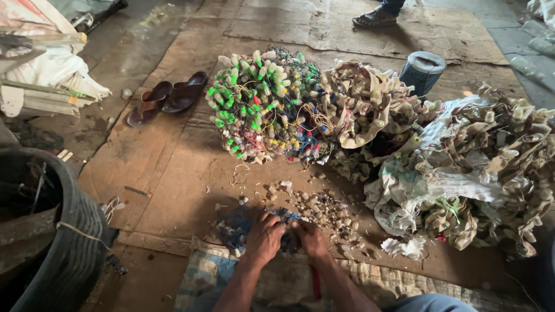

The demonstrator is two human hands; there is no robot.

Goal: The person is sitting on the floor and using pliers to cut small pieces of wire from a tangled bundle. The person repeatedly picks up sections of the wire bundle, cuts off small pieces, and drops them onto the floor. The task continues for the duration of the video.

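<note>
Head view is showing both hands working low at six o'clock on the cardboard floor (173,173). Left hand (265,237) is curling down over a small tangle of wires (287,228); right hand (311,237) is gripping the same tangle from its other side, fingers bent tight. Small loose caps (324,211) are lying just beyond at twelve o'clock. Farther at twelve, a big bundle of green and white sockets (263,104) is sitting beside dusty bundles (480,167).
</note>
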